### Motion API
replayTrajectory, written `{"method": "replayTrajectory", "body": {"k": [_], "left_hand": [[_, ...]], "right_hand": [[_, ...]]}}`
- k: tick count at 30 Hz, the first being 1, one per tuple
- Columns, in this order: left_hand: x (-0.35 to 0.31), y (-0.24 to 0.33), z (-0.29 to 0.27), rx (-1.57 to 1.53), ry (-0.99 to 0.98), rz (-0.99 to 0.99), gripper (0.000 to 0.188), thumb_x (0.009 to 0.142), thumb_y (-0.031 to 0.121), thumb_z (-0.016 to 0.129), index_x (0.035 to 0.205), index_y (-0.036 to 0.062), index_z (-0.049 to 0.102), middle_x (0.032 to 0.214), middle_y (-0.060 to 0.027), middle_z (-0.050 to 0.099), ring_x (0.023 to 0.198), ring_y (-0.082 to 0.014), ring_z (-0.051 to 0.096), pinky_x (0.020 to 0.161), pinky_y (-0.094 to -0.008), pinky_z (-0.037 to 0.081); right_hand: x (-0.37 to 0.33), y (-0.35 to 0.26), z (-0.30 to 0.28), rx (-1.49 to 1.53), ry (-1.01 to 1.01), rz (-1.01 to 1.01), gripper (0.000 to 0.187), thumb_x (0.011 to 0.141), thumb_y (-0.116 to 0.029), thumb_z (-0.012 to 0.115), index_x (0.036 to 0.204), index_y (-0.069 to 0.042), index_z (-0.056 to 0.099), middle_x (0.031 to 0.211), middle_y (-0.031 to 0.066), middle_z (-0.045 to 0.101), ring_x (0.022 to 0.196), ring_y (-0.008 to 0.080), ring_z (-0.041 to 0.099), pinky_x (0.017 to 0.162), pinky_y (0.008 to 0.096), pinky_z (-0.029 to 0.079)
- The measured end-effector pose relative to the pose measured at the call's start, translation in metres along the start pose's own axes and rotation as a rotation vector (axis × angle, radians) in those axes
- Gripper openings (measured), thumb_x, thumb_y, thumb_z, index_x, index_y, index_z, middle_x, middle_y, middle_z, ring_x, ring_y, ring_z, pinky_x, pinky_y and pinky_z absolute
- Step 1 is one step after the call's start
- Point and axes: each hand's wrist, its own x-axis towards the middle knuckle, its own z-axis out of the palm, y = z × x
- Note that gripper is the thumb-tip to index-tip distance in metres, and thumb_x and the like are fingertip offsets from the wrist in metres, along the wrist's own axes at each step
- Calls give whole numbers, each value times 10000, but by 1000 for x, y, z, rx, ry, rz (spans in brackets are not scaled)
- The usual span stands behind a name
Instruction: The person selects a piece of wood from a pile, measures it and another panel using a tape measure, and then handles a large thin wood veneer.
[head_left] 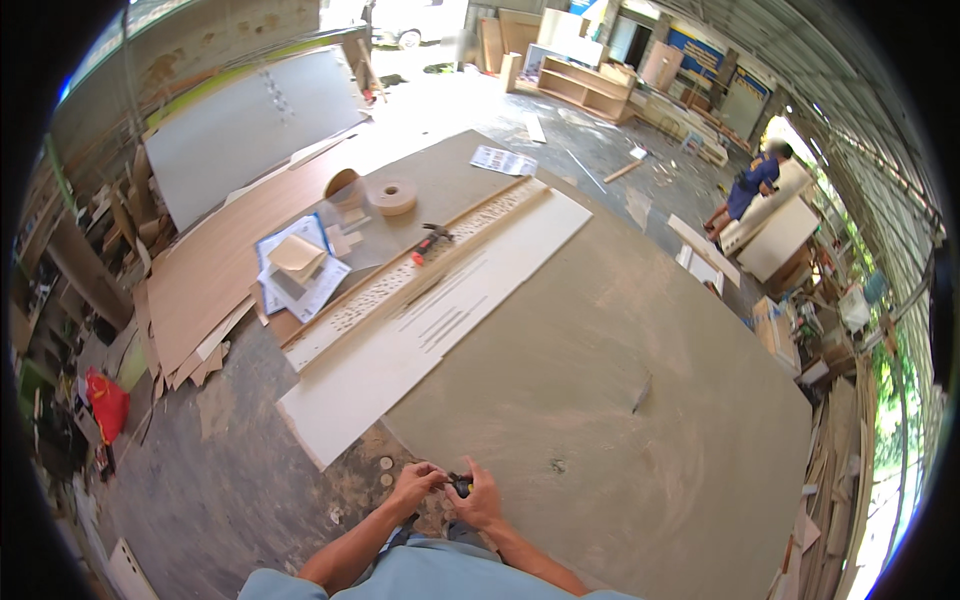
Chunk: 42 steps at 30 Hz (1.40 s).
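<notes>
Close to my body, at the near corner of the big table, my two hands meet. My right hand [482, 500] is wrapped round a small black-and-yellow tape measure [461, 486]. The fingers of my left hand [418, 482] are pinched together right beside it; what they hold, if anything, is too small to make out. Ahead of my left hand lies a long white board [370, 400] on the table. A narrow strip with many cut-outs [420, 268] rests along its far side, and a red-and-black hammer [430, 245] lies across that strip.
The large grey-brown tabletop [600, 400] spreads ahead and right. Printed papers [305, 270] and a roll of edging tape [391, 196] lie beyond the strip. Stacked veneer sheets [205, 270] stand left. A person in dark blue [750, 187] bends over panels at far right.
</notes>
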Motion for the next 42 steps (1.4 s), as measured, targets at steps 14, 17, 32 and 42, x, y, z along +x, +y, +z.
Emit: {"method": "replayTrajectory", "body": {"k": [14, 17, 32, 42], "left_hand": [[-161, 17, -276, -117, 232, 27, 136, 866, 161, 601, 933, 46, 629, 821, -49, 657, 713, -140, 630, 651, -277, 494], [-198, 19, -354, -257, 482, 101, 127, 863, 161, 585, 909, 50, 625, 813, -59, 661, 698, -152, 638, 652, -283, 496], [-293, -73, -572, -912, 1134, 186, 142, 844, 184, 571, 893, 51, 590, 800, -70, 633, 728, -210, 626, 619, -317, 496], [-302, -156, -658, -615, 1574, -240, 117, 806, 112, 545, 747, 18, 583, 594, -104, 581, 476, -198, 577, 403, -328, 438]], "right_hand": [[21, -158, 183, 215, 216, -48, 549, 709, -178, 771, 1166, 37, 556, 833, 119, 611, 746, 217, 578, 717, 332, 478], [38, -207, 222, 221, 156, -97, 532, 710, -152, 777, 1157, 35, 557, 831, 120, 615, 740, 208, 584, 714, 324, 483], [364, -172, 300, -438, 509, -212, 537, 665, -311, 818, 1022, 28, 603, 943, 209, 645, 874, 390, 617, 791, 446, 487], [407, -114, 309, -794, 589, 325, 533, 824, -415, 620, 1166, -16, 532, 1223, 162, 534, 1132, 351, 489, 915, 489, 426]]}}
